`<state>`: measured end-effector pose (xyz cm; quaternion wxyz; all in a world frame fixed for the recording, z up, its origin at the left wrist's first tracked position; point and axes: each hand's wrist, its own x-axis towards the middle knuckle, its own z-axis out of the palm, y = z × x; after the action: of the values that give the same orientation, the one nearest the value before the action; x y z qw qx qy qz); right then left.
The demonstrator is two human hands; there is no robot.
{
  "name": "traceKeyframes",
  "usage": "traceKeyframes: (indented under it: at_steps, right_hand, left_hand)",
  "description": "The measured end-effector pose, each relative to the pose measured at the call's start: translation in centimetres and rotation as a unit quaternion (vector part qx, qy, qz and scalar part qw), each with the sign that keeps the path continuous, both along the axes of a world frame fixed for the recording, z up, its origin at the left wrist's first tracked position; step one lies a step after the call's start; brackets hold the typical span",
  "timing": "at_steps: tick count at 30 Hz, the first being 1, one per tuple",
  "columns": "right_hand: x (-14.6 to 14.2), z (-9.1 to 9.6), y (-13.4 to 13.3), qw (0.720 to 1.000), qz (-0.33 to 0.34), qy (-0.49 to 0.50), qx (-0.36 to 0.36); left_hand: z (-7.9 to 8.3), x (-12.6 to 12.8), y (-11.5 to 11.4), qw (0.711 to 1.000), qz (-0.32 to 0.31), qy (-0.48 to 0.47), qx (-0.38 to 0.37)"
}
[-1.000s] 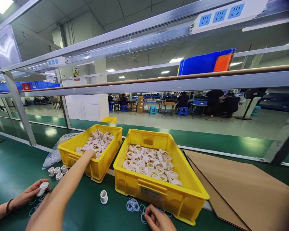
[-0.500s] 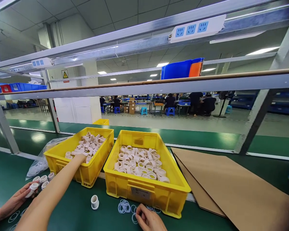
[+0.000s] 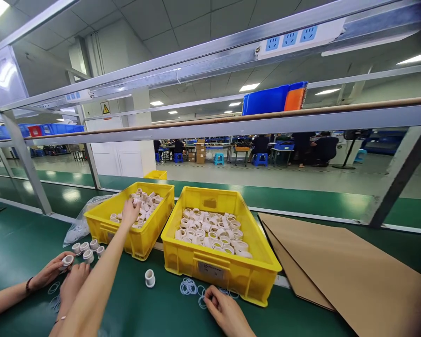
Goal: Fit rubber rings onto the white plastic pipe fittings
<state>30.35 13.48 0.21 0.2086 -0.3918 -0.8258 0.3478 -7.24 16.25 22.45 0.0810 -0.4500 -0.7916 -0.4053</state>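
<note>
My left hand reaches into the left yellow bin, its fingers closed around a white plastic pipe fitting among a heap of similar ones. On the green table, my right hand pinches at a thin white O-ring in front of the right yellow bin. A small pile of O-rings lies just left of those fingertips. One white fitting stands upright on the table between my two arms.
At the left, a co-worker's hand holds a fitting, and their other hand is partly behind my forearm. Several fittings stand near them. White rings fill the right bin. Cardboard sheets lie right; a shelf crosses above.
My left hand has moved deeper into the left bin and its fingers now show with a fitting. My right hand stays by the O-rings. More of the co-worker's second hand shows.
</note>
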Motion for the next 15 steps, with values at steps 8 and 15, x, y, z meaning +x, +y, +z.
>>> traceKeyframes:
  at_steps: [8,15]
  right_hand:
    - [1.9,2.4,-2.0,0.990,-0.003,0.130,-0.054]
    - [4.2,5.9,-7.1,0.986,0.009,0.143,-0.080]
  left_hand:
    - [-6.9,14.7,-13.9,0.891,-0.274,-0.339,0.129]
    - [-14.1,23.1,-21.0,0.790,-0.361,-0.496,0.002]
